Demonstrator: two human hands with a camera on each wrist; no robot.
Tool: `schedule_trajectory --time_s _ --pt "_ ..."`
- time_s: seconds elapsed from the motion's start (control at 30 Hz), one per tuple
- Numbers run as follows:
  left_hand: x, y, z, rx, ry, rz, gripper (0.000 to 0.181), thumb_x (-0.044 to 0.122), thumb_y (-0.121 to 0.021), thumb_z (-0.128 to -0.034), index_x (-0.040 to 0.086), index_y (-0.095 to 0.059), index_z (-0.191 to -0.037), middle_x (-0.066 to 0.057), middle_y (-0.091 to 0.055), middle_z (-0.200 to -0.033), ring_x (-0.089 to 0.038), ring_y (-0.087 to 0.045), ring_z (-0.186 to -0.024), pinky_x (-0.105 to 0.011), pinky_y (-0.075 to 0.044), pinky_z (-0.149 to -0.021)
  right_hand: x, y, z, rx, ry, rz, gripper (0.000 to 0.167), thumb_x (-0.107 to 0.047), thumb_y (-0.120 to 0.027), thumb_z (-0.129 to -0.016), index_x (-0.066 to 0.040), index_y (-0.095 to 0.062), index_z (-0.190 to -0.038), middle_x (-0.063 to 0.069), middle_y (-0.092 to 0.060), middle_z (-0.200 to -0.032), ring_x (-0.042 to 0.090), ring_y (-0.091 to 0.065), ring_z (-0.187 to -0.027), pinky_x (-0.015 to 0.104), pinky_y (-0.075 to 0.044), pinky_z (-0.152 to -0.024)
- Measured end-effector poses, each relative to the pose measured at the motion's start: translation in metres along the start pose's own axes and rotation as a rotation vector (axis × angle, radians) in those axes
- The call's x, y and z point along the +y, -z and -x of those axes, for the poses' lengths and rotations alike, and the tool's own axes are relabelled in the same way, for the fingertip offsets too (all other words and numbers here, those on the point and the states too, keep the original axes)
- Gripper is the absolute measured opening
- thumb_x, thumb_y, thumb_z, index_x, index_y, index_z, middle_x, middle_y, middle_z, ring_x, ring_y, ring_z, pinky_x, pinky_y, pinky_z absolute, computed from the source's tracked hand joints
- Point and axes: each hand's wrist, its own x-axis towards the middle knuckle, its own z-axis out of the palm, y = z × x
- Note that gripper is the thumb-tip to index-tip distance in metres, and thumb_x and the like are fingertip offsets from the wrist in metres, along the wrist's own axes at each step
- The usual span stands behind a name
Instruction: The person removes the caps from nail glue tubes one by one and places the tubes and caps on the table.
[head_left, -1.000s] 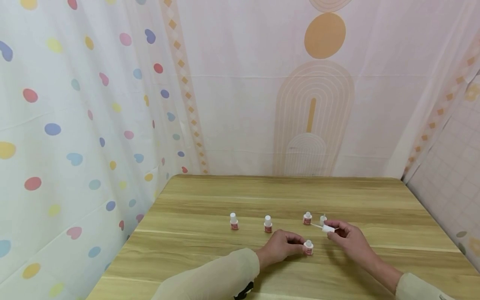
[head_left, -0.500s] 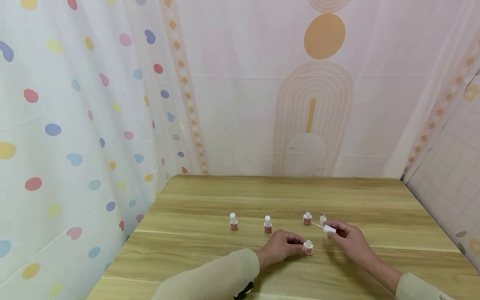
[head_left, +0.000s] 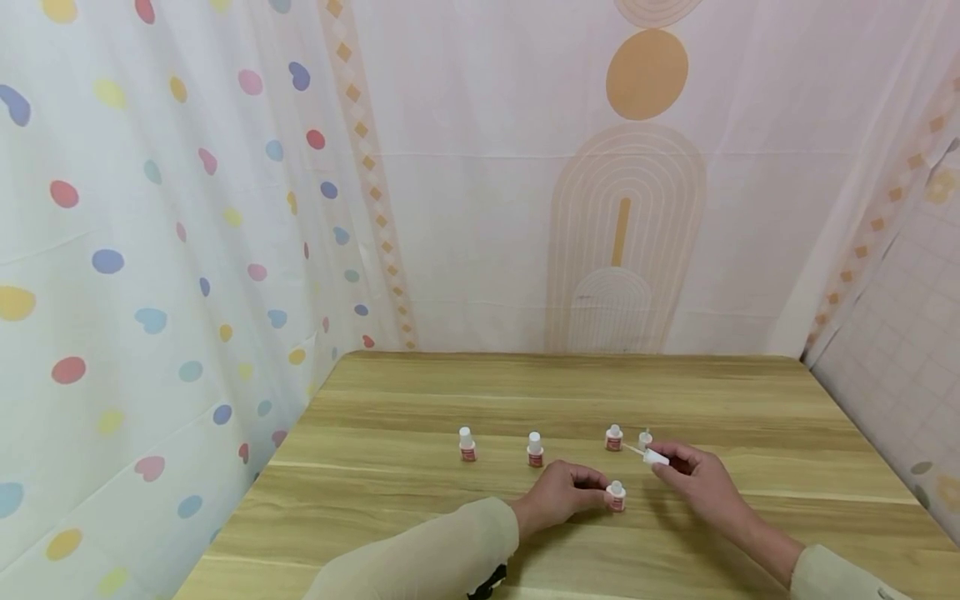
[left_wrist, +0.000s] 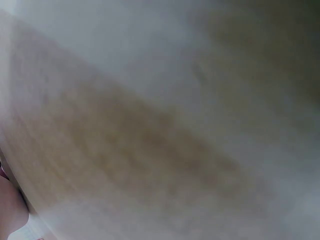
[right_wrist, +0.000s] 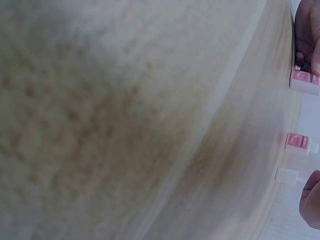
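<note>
My left hand (head_left: 561,493) pinches a small white bottle (head_left: 616,498) with a red label, which stands upright on the wooden table. In my right hand (head_left: 697,477), thumb and fingers grip a white brush cap (head_left: 656,457), its thin stem pointing left. Just behind that hand, another white cap (head_left: 645,441) stands with a thin stem upward. Beside it is a second short-topped bottle (head_left: 614,439). In the right wrist view, the bottle under my left hand (right_wrist: 305,83) shows a pink label. The left wrist view is mostly blurred, with a fingertip (left_wrist: 12,206) at its edge.
Two more bottles with tall white caps stand upright to the left, a nearer one (head_left: 535,451) and a farther one (head_left: 467,446). The wooden table (head_left: 405,517) ends at patterned curtains (head_left: 480,250) behind and on the left.
Only slight shifts show: the brush cap in my right hand tilts a little and moves a touch. My left hand and its bottle stay in place.
</note>
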Motion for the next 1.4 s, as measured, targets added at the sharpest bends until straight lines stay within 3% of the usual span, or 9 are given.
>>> schedule_trajectory --time_s 0.3,0.6,0.9,1.2,1.4 --pt "-0.0003 -0.0008 -0.0002 0.006 -0.002 -0.005 0.010 0.017 -0.077 -0.0883 0.010 -0.078 -0.096 0.008 -0.073 -0.089 -0.001 -0.061 -0.082 -0.020 -0.049 -0.074 0.0038 -0.0021 -0.0023 0.022 0.001 0.014 0.027 -0.004 -0.067 -0.093 0.008 -0.065 -0.117 0.014 -0.066 -0.100 0.007 -0.057 -0.081 0.023 -0.050 -0.069" --pt "-0.0002 -0.0014 -0.0011 0.016 -0.001 -0.005 0.009 0.015 -0.076 -0.0885 0.009 -0.078 -0.095 0.007 -0.074 -0.088 -0.001 -0.062 -0.082 -0.020 -0.049 -0.073 0.0008 -0.0008 -0.0002 0.006 -0.014 0.020 0.036 -0.012 -0.067 -0.095 0.007 -0.063 -0.125 0.015 -0.068 -0.108 0.008 -0.057 -0.081 0.025 -0.049 -0.066" --pt "-0.0010 -0.0015 -0.0018 0.014 -0.008 0.002 0.009 0.015 -0.076 -0.0886 0.009 -0.078 -0.095 0.007 -0.074 -0.088 -0.001 -0.062 -0.082 -0.020 -0.049 -0.074 0.0012 -0.0026 -0.0025 0.034 0.005 0.051 0.026 -0.004 -0.069 -0.091 0.006 -0.067 -0.114 0.007 -0.066 -0.092 0.009 -0.056 -0.075 0.024 -0.048 -0.064" --pt "-0.0030 -0.0011 -0.0017 0.012 -0.013 -0.012 0.010 0.016 -0.076 -0.0887 0.010 -0.078 -0.096 0.007 -0.074 -0.089 -0.001 -0.062 -0.083 -0.020 -0.050 -0.075 0.0035 -0.0024 -0.0017 0.028 0.024 0.041 0.031 -0.006 -0.069 -0.092 0.007 -0.065 -0.120 0.009 -0.068 -0.097 0.008 -0.058 -0.078 0.025 -0.049 -0.067" --pt "-0.0031 -0.0007 -0.0012 0.014 -0.010 -0.015 0.010 0.017 -0.077 -0.0884 0.010 -0.078 -0.095 0.008 -0.073 -0.089 -0.002 -0.061 -0.082 -0.021 -0.049 -0.074 0.0043 -0.0025 -0.0022 0.031 0.022 0.045 0.026 -0.008 -0.069 -0.092 0.004 -0.068 -0.115 0.010 -0.068 -0.095 0.008 -0.058 -0.078 0.025 -0.049 -0.066"
